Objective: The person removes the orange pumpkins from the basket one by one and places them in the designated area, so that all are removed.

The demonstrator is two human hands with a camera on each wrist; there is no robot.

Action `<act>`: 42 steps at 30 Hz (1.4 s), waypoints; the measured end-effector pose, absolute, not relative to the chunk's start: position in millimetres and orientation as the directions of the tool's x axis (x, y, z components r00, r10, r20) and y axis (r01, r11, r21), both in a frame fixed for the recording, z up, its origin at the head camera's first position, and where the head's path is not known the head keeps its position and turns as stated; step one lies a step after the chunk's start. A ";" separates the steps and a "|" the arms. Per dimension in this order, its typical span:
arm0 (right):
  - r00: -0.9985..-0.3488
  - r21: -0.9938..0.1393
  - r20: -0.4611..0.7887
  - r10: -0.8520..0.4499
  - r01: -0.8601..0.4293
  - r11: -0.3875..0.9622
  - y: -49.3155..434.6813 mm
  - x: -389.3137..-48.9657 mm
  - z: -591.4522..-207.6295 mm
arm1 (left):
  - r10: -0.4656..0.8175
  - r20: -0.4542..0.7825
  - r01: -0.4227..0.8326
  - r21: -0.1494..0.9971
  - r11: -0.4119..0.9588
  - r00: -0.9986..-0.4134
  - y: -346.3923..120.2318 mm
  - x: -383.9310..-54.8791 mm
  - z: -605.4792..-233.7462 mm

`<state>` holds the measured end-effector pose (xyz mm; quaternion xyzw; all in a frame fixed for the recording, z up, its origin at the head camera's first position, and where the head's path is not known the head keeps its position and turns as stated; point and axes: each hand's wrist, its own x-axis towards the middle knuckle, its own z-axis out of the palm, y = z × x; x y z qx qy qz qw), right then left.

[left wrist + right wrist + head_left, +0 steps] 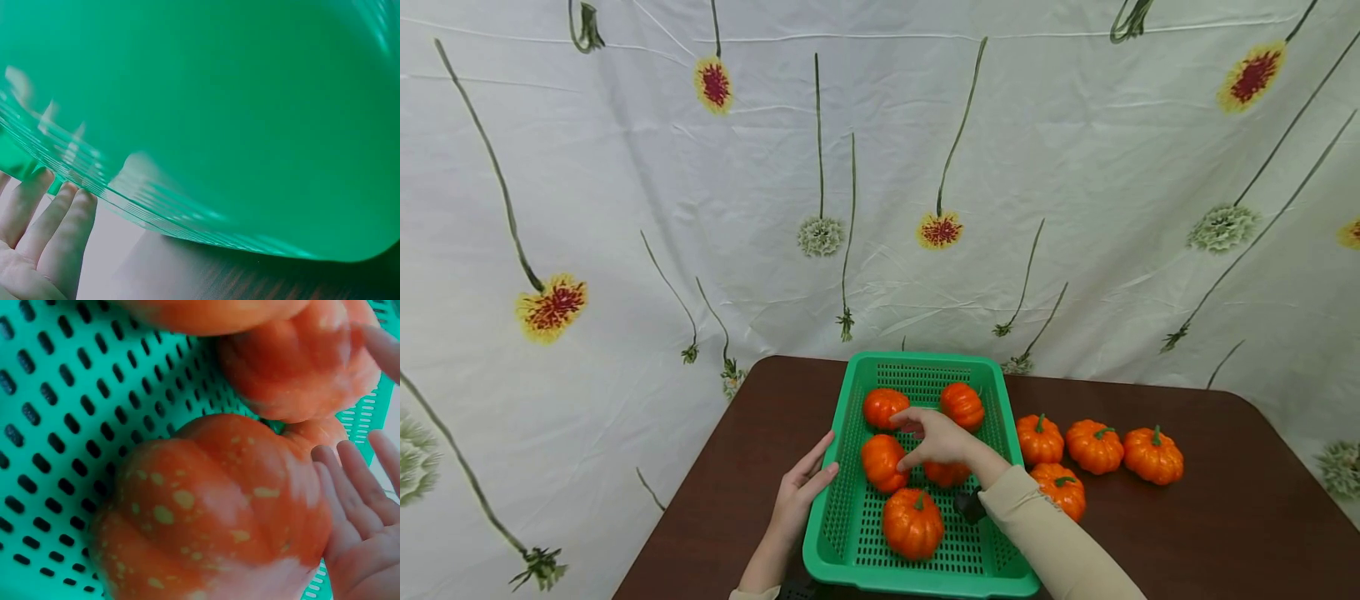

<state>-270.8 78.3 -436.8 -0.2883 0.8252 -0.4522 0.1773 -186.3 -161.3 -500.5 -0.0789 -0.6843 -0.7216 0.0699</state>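
A green plastic basket (822,533) with a slotted bottom holds several small orange pumpkins, among them one at the front (913,523) and one at the middle left (884,463). My right hand (942,437) is over the basket with its fingers spread, above another pumpkin (946,473) that it partly covers. In the right wrist view, its fingers (359,494) lie beside a pumpkin with yellow speckles (212,512); the thumb overlaps a second pumpkin (300,369). My left hand (801,492) is at the basket's left side, fingers extended, fingertips at the wall in the left wrist view.
Right of the basket, several more pumpkins stand on the dark brown table (1217,500), one nearest the sleeve (1060,490). A white cloth with printed flowers (760,167) hangs behind the table. A black device (972,505) sits at the right wrist.
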 end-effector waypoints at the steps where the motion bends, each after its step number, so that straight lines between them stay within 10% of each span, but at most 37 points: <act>1: -0.765 -0.847 -0.034 -0.643 -0.320 0.425 77.5 -270.2 -436.7 | 0.010 0.210 0.209 0.976 -0.057 -0.978 -161.3 -186.1 -499.9; 42: -0.693 -0.731 -0.083 -0.716 -0.446 0.516 73.0 -262.1 -436.3 | 0.011 0.198 0.198 0.979 -0.041 -0.980 -160.8 -186.1 -498.2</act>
